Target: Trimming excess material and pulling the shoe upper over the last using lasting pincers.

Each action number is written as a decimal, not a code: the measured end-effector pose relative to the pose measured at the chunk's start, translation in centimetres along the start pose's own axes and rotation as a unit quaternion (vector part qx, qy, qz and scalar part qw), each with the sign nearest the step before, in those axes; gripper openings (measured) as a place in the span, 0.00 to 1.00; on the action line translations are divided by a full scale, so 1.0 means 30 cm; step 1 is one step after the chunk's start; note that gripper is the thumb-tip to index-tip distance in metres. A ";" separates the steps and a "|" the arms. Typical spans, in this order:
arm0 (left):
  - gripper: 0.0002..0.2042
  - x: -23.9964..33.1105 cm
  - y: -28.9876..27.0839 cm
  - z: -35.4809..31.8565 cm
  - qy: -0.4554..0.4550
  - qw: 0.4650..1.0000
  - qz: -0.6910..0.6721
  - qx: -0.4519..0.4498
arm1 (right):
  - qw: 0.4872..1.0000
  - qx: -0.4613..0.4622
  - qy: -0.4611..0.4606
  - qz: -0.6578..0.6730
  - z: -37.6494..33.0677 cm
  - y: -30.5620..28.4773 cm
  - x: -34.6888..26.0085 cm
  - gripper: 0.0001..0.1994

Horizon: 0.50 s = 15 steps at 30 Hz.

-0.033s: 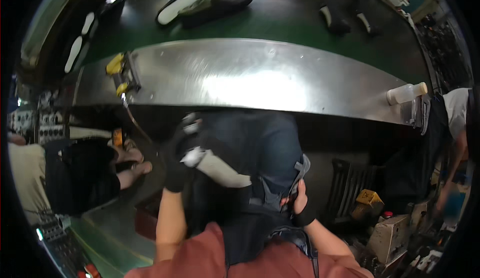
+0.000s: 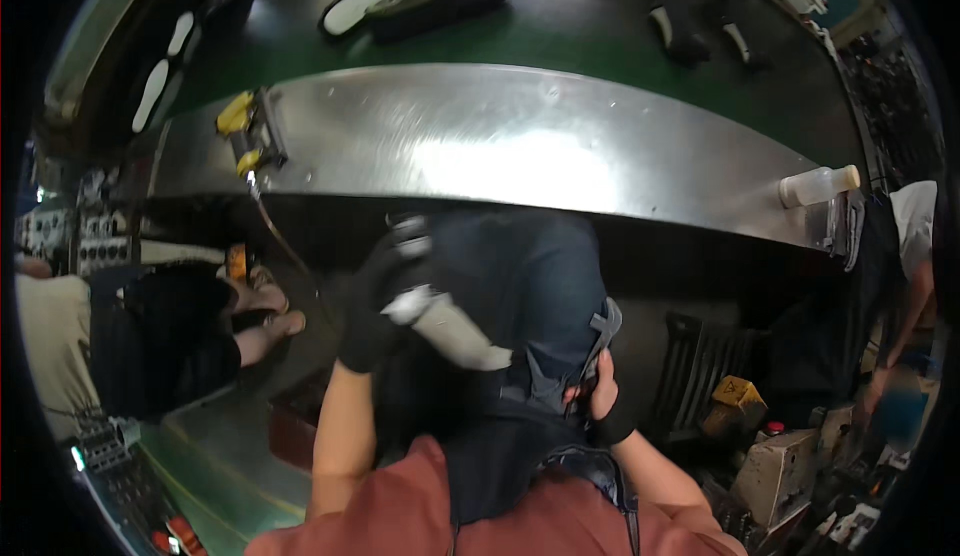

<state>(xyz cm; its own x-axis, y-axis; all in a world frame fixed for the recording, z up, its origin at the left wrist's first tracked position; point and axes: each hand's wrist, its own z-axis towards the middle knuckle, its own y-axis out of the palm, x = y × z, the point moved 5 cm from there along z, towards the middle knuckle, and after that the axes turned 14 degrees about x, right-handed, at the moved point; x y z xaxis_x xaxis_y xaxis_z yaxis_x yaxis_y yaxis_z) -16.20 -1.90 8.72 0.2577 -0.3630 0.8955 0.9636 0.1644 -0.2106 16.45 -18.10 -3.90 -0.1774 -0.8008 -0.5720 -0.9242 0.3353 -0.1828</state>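
Nothing visibly shifted since earlier frame; both hands keep same grips. Left hand [image 2: 375,306], black-gloved, closed around pale shoe last [image 2: 450,328] inside dark shoe upper [image 2: 520,286], frame centre above lap. Right hand [image 2: 598,396] at 5 o'clock pinches upper's edge. Steel bench [image 2: 560,146] at 12 o'clock. White bottle [image 2: 818,186] at 2 o'clock on bench end. Yellow clamp [image 2: 238,116] at 10 o'clock. Yellow box [image 2: 735,396] at 4 o'clock.
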 end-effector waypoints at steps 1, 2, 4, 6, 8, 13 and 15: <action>0.21 0.081 0.065 0.042 -0.017 0.995 0.050 -0.079 | 0.999 -0.021 -0.004 -0.026 0.003 -0.004 -0.007 0.41; 0.20 0.074 0.121 0.047 -0.009 0.985 0.093 -0.146 | 0.998 -0.043 -0.009 -0.052 0.002 -0.009 -0.012 0.40; 0.19 0.070 0.220 0.081 0.105 0.971 0.128 -0.173 | 0.989 -0.087 -0.016 -0.117 -0.040 -0.039 -0.059 0.37; 0.16 -0.104 0.308 0.087 -0.219 0.934 -0.234 -0.159 | 0.975 -0.136 -0.032 -0.174 -0.105 -0.023 -0.132 0.35; 0.18 -0.150 0.361 0.073 -0.370 0.852 -0.352 -0.114 | 0.949 -0.207 -0.166 -0.170 -0.205 0.040 -0.242 0.29; 0.24 -0.142 0.437 0.053 -0.250 0.900 -0.327 -0.142 | 0.933 -0.241 -0.222 -0.148 -0.169 0.163 -0.374 0.24; 0.29 -0.118 0.435 0.046 -0.202 0.932 -0.263 -0.143 | 0.933 -0.308 -0.122 -0.142 -0.223 0.211 -0.482 0.24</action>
<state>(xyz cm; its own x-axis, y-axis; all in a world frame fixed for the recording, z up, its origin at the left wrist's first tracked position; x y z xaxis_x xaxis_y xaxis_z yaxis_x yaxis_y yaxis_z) -4.65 2.78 3.34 -0.2479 0.0610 0.9669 0.9437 -0.2106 0.2552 10.89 -7.73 8.56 0.1176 -0.6519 -0.7491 -0.9546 -0.2822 0.0958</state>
